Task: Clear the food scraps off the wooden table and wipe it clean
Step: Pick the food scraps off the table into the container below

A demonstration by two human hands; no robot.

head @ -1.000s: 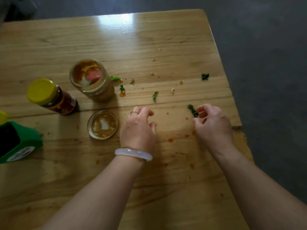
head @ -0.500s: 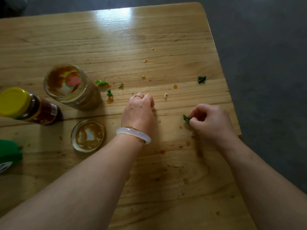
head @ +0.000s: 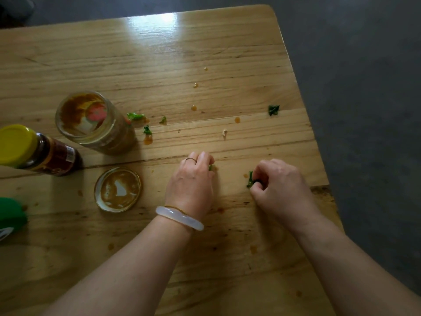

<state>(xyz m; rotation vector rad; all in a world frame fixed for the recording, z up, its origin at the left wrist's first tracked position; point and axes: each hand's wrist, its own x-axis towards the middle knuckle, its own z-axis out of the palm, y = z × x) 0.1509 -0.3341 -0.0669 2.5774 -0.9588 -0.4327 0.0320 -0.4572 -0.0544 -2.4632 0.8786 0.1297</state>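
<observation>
Hands palm-down on wooden table (head: 159, 65); left hand (head: 191, 183) pinching green bit (head: 210, 167); right hand (head: 279, 187) pinching leaf scrap (head: 250, 180)

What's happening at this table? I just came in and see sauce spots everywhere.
A person is picking food scraps off the wooden table by hand. The right hand pinches a dark green leaf scrap, and the left hand closes its fingers on a smaller green bit. More green scraps and orange sauce drops are scattered further out. An open jar, its lid and a yellow-capped bottle sit to the left. No wiping has started.
</observation>
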